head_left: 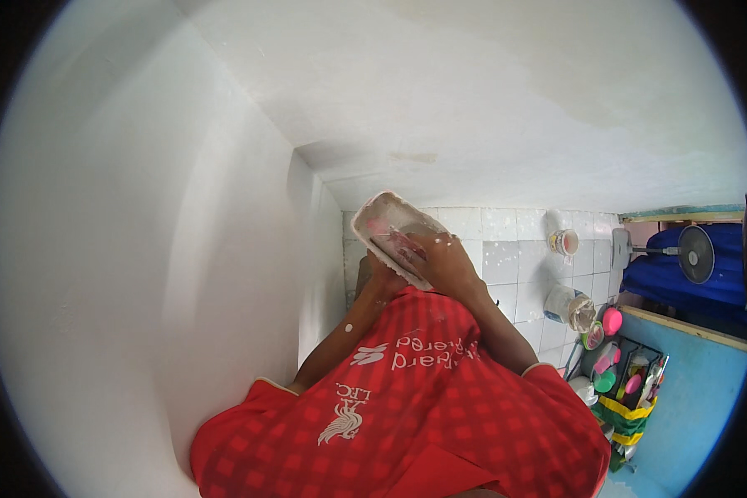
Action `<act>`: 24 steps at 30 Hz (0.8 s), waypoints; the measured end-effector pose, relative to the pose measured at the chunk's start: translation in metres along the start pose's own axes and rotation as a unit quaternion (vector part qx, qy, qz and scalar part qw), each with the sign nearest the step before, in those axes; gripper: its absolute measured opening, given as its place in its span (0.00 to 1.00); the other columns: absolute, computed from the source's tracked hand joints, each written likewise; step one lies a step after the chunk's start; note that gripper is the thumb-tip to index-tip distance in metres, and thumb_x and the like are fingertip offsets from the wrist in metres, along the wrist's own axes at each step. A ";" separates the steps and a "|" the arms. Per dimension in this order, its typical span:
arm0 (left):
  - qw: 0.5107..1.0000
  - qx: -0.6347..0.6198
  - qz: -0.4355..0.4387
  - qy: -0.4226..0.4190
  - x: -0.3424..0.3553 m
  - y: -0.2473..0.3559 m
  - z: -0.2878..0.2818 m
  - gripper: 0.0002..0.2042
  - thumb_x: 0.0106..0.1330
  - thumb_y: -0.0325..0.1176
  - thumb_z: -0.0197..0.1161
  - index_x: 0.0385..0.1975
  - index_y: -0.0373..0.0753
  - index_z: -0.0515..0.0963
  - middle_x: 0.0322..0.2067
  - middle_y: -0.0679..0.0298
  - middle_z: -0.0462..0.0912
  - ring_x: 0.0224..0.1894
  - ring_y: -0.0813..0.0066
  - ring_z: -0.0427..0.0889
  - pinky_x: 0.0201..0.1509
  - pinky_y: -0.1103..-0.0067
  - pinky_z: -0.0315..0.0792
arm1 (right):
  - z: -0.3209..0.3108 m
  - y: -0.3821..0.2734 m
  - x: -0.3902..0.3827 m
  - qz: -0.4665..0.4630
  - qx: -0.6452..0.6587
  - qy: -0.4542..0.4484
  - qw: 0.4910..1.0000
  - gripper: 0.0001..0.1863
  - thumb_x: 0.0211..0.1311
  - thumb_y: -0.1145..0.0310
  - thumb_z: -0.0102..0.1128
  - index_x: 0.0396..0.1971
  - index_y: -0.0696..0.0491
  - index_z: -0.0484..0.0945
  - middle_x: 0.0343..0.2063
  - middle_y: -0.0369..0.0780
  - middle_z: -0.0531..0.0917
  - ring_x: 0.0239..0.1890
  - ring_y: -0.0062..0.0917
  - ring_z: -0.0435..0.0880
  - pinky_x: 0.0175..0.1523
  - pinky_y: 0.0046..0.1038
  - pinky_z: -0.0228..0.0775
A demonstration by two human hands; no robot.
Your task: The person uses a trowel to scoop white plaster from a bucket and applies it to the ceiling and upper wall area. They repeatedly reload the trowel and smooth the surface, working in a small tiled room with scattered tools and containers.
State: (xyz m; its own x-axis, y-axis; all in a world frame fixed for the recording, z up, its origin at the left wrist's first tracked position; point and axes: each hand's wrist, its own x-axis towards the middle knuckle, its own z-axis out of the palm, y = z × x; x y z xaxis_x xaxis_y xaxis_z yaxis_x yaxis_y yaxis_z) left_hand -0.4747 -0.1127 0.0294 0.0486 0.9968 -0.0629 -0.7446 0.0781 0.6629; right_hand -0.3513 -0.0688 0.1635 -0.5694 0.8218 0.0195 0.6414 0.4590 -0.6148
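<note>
In front of my chest is a pale, oblong pan (383, 207) with filler caked along its rim. My left hand (378, 274) grips it from below at its near left side, fingers mostly hidden under it. Over the pan's right part is my right hand (450, 264), closed on a reddish flat scraper (402, 247) that dips into the hollow. The scraper's far end is blurred against the smeared inside of the pan. White specks dot my right hand and left forearm.
White walls meet in a corner (295, 149) close ahead and to my left. On the spattered tile floor (500, 253) stand a small tub (563, 241) and a larger bucket (571, 307). Farther right are a grey fan (695, 254), a blue panel (705, 365) and a yellow-green bag (627, 415).
</note>
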 end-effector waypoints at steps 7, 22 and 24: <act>0.990 -0.136 -0.041 -0.005 0.012 0.002 -0.004 0.20 0.71 0.38 0.61 0.61 0.46 0.69 0.55 0.65 0.76 0.57 0.70 0.75 0.60 0.68 0.71 | -0.001 0.006 0.009 0.043 -0.026 0.005 0.999 0.14 0.63 0.65 0.64 0.46 0.54 0.84 0.32 0.51 0.86 0.33 0.48 0.86 0.39 0.44 0.78; 0.927 -0.334 -0.169 0.025 0.002 0.013 0.005 0.25 0.73 0.57 0.53 0.59 0.45 0.72 0.53 0.64 0.77 0.55 0.65 0.76 0.62 0.66 0.71 | 0.005 0.007 -0.005 0.000 -0.019 -0.022 1.000 0.14 0.62 0.65 0.64 0.45 0.53 0.84 0.32 0.52 0.86 0.38 0.48 0.85 0.43 0.45 0.78; 0.990 0.138 -0.037 0.018 -0.005 0.007 -0.001 0.28 0.73 0.61 0.48 0.59 0.45 0.72 0.54 0.62 0.77 0.55 0.63 0.77 0.61 0.64 0.72 | 0.004 -0.001 -0.005 0.001 0.001 -0.013 1.000 0.14 0.63 0.65 0.64 0.46 0.53 0.84 0.32 0.52 0.86 0.38 0.48 0.85 0.43 0.45 0.78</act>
State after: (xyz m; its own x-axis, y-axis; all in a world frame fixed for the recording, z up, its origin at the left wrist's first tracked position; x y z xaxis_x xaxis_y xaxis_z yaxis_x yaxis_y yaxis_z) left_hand -0.4811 -0.1171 0.0332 0.0690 0.9875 -0.1416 -0.5293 0.1565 0.8339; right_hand -0.3514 -0.0743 0.1602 -0.5811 0.8138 -0.0016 0.6418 0.4571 -0.6158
